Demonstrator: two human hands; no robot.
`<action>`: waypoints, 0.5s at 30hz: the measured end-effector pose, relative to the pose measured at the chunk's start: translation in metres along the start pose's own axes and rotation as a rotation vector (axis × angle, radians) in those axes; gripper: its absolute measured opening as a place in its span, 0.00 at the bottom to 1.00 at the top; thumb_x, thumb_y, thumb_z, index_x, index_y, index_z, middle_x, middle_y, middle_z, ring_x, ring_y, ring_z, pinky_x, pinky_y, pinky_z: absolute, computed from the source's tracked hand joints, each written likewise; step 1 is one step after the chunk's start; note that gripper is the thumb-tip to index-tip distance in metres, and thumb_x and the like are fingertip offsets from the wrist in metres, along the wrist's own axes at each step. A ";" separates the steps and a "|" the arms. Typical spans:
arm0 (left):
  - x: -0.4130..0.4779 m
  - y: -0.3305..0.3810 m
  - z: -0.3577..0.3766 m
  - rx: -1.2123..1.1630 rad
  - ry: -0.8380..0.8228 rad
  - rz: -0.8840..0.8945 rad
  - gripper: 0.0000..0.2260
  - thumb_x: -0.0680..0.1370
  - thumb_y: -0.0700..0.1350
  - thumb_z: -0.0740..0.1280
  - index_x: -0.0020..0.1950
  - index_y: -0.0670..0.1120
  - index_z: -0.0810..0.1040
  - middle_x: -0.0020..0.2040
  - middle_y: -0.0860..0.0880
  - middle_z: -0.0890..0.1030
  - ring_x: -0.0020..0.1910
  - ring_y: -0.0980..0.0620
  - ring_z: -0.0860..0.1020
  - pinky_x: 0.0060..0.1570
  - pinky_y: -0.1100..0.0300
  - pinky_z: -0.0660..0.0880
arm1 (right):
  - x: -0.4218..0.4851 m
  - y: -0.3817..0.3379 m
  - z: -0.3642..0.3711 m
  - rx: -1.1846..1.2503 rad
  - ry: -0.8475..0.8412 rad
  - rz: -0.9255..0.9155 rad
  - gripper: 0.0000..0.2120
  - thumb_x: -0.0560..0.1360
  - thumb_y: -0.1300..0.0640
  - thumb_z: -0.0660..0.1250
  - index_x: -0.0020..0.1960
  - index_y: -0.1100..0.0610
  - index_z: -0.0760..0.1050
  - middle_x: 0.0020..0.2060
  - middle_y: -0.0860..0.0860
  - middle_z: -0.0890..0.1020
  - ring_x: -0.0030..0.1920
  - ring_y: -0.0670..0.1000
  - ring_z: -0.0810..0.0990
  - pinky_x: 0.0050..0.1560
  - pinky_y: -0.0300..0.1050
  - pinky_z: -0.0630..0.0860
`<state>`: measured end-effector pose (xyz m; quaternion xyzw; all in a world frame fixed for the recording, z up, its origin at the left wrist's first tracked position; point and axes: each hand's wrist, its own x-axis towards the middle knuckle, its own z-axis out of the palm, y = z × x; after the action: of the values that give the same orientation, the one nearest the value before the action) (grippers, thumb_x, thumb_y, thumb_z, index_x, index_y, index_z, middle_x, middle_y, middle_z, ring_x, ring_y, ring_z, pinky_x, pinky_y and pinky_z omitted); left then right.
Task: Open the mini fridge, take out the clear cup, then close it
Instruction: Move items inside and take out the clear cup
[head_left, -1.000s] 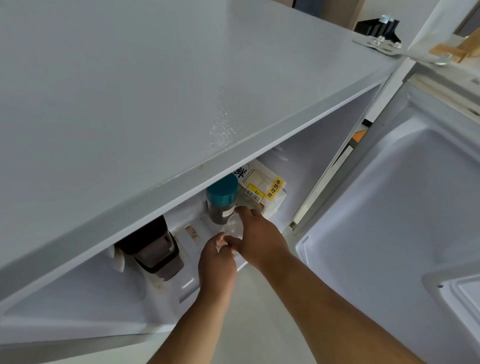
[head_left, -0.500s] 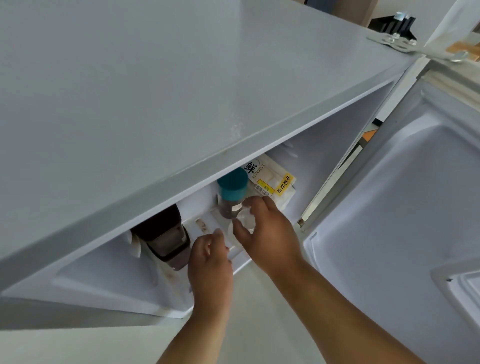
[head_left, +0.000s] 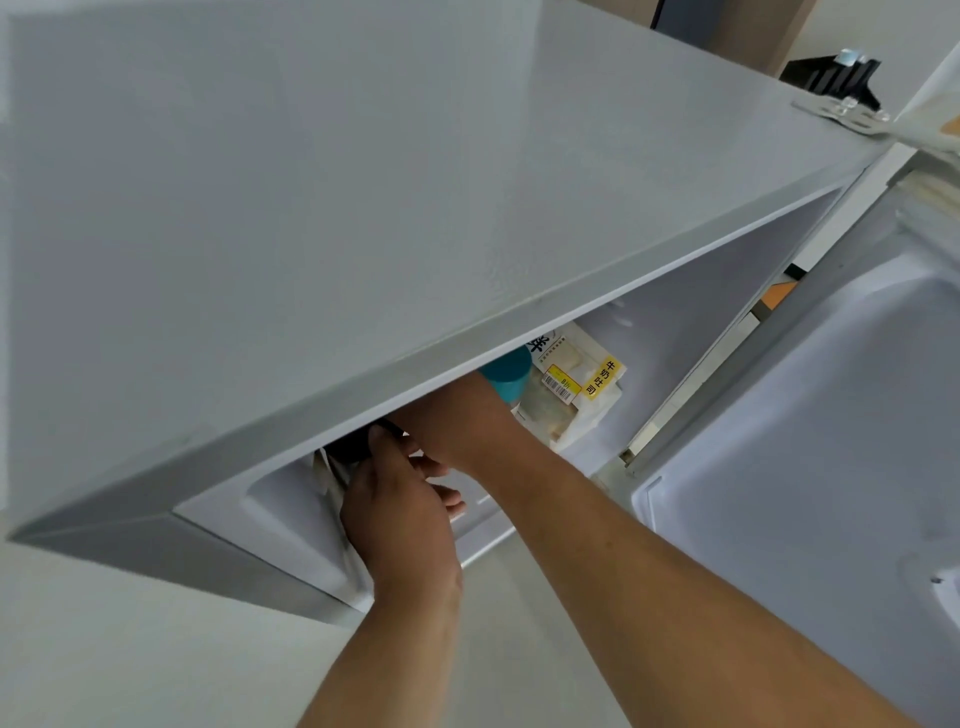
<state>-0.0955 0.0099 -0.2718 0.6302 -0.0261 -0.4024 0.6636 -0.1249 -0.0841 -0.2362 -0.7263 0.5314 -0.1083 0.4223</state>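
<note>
The mini fridge (head_left: 363, 208) stands open, and I look down over its grey top into the compartment. My right hand (head_left: 462, 431) reaches deep inside under the top edge, so its fingers are hidden. Just in front of the shelf, my left hand (head_left: 405, 519) has its fingers loosely apart and its thumb by a dark container (head_left: 353, 447). The clear cup is not visible; the hands and the fridge top cover where it stood.
A teal-lidded jar (head_left: 506, 376) and a bagged loaf with a yellow label (head_left: 576, 395) sit inside, to the right of my right hand. The white door (head_left: 805, 441) hangs open at the right, its hinge plate (head_left: 841, 114) on the top corner. Pale floor lies below.
My right hand has pushed further into the fridge and left of the teal jar, its fingers now hidden. The left hand moved left toward the dark container. The view shifted so the top hides more.
</note>
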 end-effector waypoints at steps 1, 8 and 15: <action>0.002 0.001 0.001 -0.011 -0.008 -0.007 0.17 0.82 0.56 0.63 0.41 0.46 0.81 0.34 0.49 0.83 0.28 0.52 0.78 0.29 0.59 0.78 | 0.000 -0.001 0.000 0.003 -0.015 0.024 0.18 0.80 0.56 0.64 0.32 0.56 0.71 0.23 0.49 0.74 0.21 0.46 0.73 0.31 0.43 0.70; -0.009 0.003 0.016 0.041 -0.102 0.038 0.13 0.83 0.51 0.64 0.43 0.48 0.82 0.36 0.51 0.85 0.25 0.52 0.74 0.26 0.62 0.76 | -0.019 0.009 -0.021 0.000 0.202 -0.041 0.20 0.79 0.58 0.68 0.30 0.52 0.70 0.26 0.46 0.76 0.27 0.45 0.74 0.31 0.33 0.71; -0.018 -0.012 0.048 0.071 -0.211 -0.078 0.13 0.83 0.50 0.63 0.47 0.45 0.83 0.38 0.48 0.87 0.27 0.51 0.77 0.26 0.61 0.76 | -0.028 0.035 -0.048 0.090 0.294 0.072 0.14 0.80 0.57 0.66 0.41 0.65 0.81 0.34 0.61 0.85 0.35 0.60 0.85 0.44 0.59 0.83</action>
<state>-0.1397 -0.0172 -0.2642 0.6078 -0.0854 -0.4911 0.6182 -0.1889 -0.0861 -0.2235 -0.6635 0.6079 -0.2216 0.3756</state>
